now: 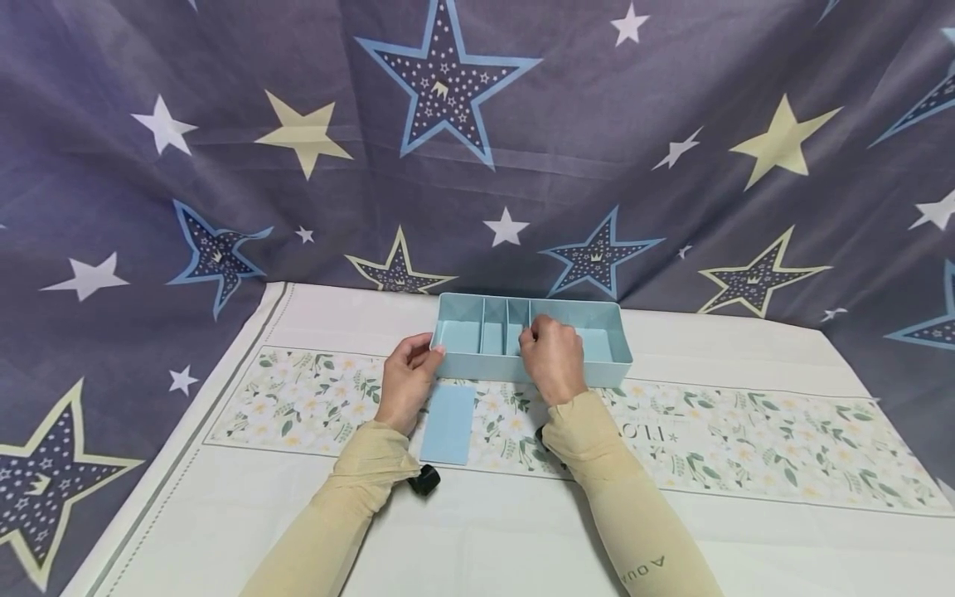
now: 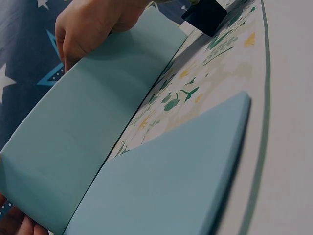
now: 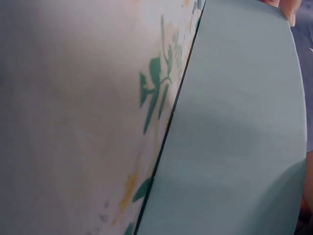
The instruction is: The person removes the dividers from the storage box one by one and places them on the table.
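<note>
Central blue box, left hand pinching left end, right hand over front rim, its pinch unclear, bench edge lower left

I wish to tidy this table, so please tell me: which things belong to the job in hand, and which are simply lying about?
In the job:
divided blue box, left fingers at its left end
right fingers, down behind its front wall

Lying about:
flat blue panel in front, untouched, though perhaps meant for the box
floral-print tablecloth, only underneath
</note>
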A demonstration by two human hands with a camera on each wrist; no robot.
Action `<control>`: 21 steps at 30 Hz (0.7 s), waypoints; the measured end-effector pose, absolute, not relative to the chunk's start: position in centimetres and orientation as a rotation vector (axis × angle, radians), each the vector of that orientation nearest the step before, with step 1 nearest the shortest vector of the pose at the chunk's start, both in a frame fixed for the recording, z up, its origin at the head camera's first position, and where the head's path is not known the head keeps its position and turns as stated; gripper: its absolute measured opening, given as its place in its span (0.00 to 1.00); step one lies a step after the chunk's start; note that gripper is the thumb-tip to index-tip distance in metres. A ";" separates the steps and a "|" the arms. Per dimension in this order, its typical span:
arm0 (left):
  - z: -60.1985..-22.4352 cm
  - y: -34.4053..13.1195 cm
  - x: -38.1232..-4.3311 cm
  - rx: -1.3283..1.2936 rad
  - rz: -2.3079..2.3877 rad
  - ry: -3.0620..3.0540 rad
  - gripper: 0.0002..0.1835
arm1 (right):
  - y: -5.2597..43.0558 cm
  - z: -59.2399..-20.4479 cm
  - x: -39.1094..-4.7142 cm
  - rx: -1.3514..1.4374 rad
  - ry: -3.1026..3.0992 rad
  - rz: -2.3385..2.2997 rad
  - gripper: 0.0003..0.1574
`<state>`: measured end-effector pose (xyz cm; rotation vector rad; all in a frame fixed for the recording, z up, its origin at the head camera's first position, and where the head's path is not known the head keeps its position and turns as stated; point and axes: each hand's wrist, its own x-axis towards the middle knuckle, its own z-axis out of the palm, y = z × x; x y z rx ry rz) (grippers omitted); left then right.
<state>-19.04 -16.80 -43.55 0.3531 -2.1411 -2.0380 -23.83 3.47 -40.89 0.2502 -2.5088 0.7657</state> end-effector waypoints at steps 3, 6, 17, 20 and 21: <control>-43.5 -16.8 -19.0 0.352 -2.037 -2.141 0.19 | 3.5 -40.9 -23.8 0.248 -2.507 0.771 0.18; -43.5 -16.8 -18.9 0.348 -2.037 -2.136 0.19 | 3.5 -40.8 -23.8 0.250 -2.509 0.774 0.18; -43.4 -16.7 -18.9 0.348 -2.036 -2.127 0.18 | 3.6 -40.8 -23.9 0.238 -2.492 0.809 0.18; -43.5 -16.7 -18.9 0.347 -2.037 -2.125 0.18 | 3.7 -40.8 -23.9 0.239 -2.488 0.814 0.18; -43.5 -16.7 -18.9 0.346 -2.037 -2.124 0.18 | 3.7 -40.8 -23.9 0.240 -2.486 0.817 0.18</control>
